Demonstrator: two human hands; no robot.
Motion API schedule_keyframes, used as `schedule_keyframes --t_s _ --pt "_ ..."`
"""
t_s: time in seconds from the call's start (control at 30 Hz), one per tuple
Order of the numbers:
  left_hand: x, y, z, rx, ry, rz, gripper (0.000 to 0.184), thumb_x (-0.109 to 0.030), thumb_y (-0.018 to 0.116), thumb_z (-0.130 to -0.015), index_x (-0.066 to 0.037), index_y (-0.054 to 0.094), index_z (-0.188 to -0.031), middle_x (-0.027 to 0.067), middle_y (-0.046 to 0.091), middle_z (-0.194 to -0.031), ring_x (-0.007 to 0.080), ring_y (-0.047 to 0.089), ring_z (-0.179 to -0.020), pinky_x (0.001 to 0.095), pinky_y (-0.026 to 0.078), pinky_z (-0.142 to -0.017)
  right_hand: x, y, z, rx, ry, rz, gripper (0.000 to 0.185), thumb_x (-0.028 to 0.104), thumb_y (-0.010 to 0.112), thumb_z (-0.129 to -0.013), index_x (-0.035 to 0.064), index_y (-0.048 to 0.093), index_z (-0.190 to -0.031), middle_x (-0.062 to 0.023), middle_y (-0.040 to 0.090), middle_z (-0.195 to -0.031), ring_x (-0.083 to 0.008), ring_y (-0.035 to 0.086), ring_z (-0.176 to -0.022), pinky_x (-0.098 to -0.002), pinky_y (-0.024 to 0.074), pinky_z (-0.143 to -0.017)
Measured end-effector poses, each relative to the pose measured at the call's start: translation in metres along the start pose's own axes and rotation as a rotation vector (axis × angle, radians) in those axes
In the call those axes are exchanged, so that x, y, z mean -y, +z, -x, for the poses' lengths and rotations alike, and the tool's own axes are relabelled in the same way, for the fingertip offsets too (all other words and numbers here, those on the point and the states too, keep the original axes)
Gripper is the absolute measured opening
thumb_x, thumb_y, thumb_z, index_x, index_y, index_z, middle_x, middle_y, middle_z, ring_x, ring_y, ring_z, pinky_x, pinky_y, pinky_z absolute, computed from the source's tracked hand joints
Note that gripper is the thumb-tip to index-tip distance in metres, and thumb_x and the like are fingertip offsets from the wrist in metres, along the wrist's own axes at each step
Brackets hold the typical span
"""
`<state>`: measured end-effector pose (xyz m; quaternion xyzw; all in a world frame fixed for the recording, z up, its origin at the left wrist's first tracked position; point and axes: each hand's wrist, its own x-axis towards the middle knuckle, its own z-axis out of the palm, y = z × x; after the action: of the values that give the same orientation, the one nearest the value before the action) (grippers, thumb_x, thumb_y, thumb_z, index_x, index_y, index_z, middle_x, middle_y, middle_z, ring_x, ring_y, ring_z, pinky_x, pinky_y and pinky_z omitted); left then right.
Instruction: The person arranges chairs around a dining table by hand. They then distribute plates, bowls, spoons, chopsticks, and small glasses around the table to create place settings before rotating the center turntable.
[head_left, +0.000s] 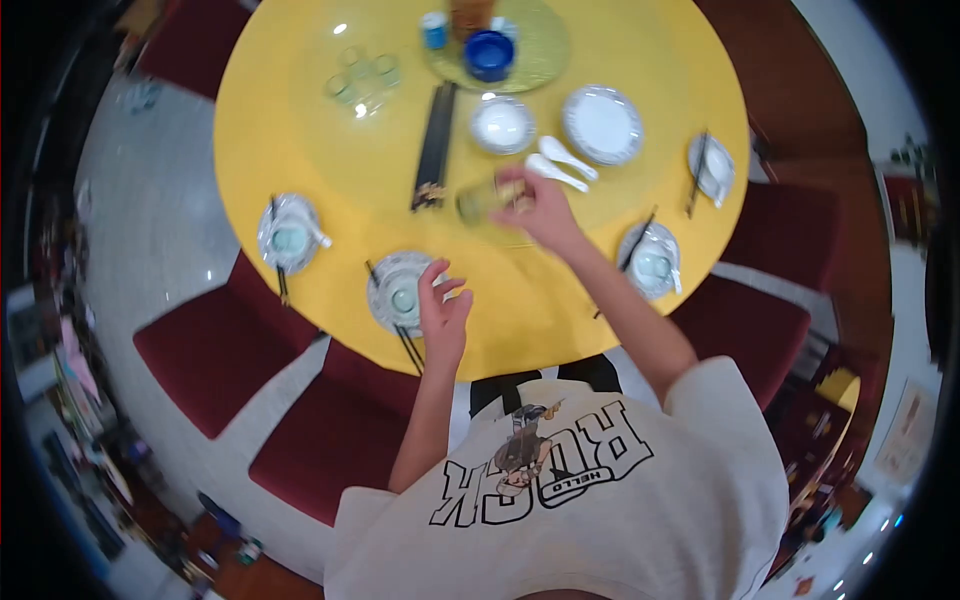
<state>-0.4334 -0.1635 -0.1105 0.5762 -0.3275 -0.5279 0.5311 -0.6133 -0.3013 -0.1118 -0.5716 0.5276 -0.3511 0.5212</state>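
My right hand (545,212) is closed around a small see-through glass (478,204), which lies tipped sideways above the yellow tabletop and is smeared by motion. Just beyond that hand are two white spoons (556,172). My left hand (444,312) hangs over the near edge with its fingers apart and slightly bent, holding nothing. Beneath and beside it sits a place setting: a patterned plate (380,292) with a glass (403,301) on it and dark chopsticks (410,348) at its side. A bundle of dark chopsticks (434,145) lies farther in.
A stack of plates (602,124) and a bowl (502,125) stand beyond the spoons. Several glasses (385,70) are at the far left. The turntable (550,50) carries a blue bowl (489,55). Other settings line the rim, and dark red chairs (225,345) surround the table.
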Motion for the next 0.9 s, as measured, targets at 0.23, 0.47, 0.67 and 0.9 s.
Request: schedule_keyframes --t_s 0.23,0.47,0.67,0.9 --pt "0.033 0.134 0.016 0.680 -0.174 0.114 0.049 0.002 0.059 -0.088 -0.001 0.042 -0.134 0.0103 0.050 -0.124 0.0175 0.053 -0.110 0.0308 0.049 -0.089 -0.034 -0.074 0.188 -0.379 0.176 -0.618 0.060 0.002 0.074 -0.076 0.0010 0.047 -0.130 -0.0065 0.053 -0.118 -0.0077 0.053 -0.084 -0.0226 0.0508 -0.071" --pt "0.057 0.266 0.008 0.743 0.075 -0.347 0.049 -0.005 0.074 -0.080 0.000 0.051 -0.123 0.0081 0.056 -0.113 0.0142 0.055 -0.103 0.0289 0.047 -0.087 -0.081 -0.163 0.226 -0.732 0.281 -0.292 0.068 0.003 0.073 -0.077 0.0045 0.042 -0.138 -0.0087 0.052 -0.124 -0.0132 0.056 -0.091 -0.0259 0.0505 -0.076" --pt "0.066 0.448 -0.060 0.723 0.925 -0.706 0.051 -0.016 0.080 -0.071 -0.007 0.060 -0.118 0.0122 0.056 -0.109 0.0311 0.060 -0.094 0.0389 0.050 -0.079 -0.122 -0.242 0.222 -0.961 0.190 -0.321 0.037 0.004 0.066 -0.083 0.0024 0.056 -0.119 -0.0081 0.060 -0.112 -0.0135 0.060 -0.090 -0.0268 0.0522 -0.073" --pt "0.119 0.559 -0.093 0.649 0.915 -0.806 0.047 -0.020 0.079 -0.070 -0.011 0.059 -0.112 0.0108 0.060 -0.107 0.0284 0.061 -0.098 0.0390 0.051 -0.083 -0.193 -0.314 0.215 -1.031 0.271 -0.194 0.022 0.004 0.061 -0.086 -0.0006 0.061 -0.108 -0.0079 0.065 -0.098 -0.0131 0.062 -0.088 -0.0274 0.0533 -0.071"
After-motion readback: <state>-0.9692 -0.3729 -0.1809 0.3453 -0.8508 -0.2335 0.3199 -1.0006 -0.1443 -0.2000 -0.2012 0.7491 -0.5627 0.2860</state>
